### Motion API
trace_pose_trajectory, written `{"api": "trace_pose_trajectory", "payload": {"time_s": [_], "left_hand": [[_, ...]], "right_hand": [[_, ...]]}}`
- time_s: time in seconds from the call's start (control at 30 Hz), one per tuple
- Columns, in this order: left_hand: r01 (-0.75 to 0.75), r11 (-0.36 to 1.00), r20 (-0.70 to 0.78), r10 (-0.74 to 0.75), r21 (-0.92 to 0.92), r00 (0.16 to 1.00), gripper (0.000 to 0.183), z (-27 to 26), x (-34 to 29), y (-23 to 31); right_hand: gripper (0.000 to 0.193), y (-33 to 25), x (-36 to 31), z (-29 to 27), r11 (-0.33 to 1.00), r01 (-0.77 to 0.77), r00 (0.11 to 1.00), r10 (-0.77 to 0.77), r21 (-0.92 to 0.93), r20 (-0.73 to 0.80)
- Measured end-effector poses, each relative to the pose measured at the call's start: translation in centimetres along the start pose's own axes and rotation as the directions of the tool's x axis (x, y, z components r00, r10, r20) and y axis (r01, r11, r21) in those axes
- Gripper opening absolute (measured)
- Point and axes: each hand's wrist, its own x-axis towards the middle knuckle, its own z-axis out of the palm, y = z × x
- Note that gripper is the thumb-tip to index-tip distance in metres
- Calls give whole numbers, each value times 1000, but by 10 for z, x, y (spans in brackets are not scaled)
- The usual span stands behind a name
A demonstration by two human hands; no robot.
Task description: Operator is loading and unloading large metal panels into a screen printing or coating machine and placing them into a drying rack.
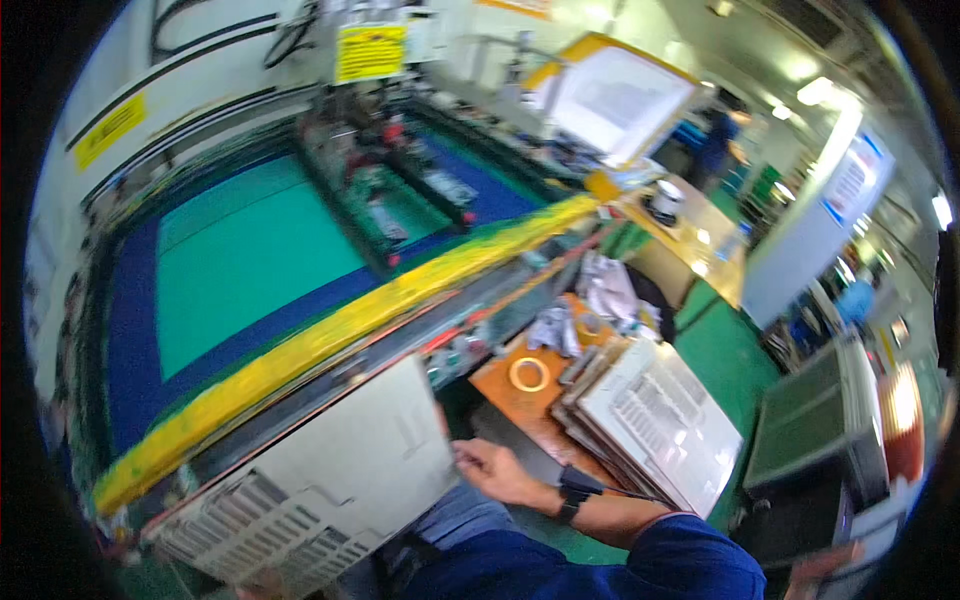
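Note:
A flat, pale sheet panel (350, 450) with rows of slots in its lower left part is tilted in front of me, before the machine. My right hand (487, 470) is closed on its right edge, a dark watch on that wrist. Only a little of my left hand (262, 588) shows, at the panel's lower edge; it seems to hold the panel there, its fingers mostly hidden. Beyond the panel is a large screen-printing frame (255, 262) with teal mesh, a blue border and a yellow front bar (350, 330).
Right of me, a stack of similar slotted panels (660, 415) lies by an orange-brown board with a tape roll (529, 375) and crumpled cloths (607, 285). Farther back are a wooden table (690, 235), a white pillar (820, 215) and another person (718, 140). A grey-green case-like unit (810, 420) stands far right.

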Motion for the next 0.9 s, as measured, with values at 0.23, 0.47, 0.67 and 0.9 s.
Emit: {"api": "trace_pose_trajectory", "payload": {"time_s": [0.23, 0.47, 0.67, 0.9], "left_hand": [[80, 995, 1, -80, -57, 997, 39, 22, -7, -78], [153, 948, -33, -169, -280, 985, 38, 17, 12, 9], [355, 644, 10, -475, -678, 880, 46, 25, 13, 32], [280, 538, 65, -383, -795, 921, 42, 1, 3, 40]], "right_hand": [[41, 0, -11, -13, 992, -101, 995, 102, 69, -7], [38, -3, -8, -6, 996, -62, 998, 62, 62, 4], [25, -23, -11, -18, 995, -87, 994, 90, 45, -67], [18, -25, -3, -7, 996, 5, 999, 0, 85, -50]]}}
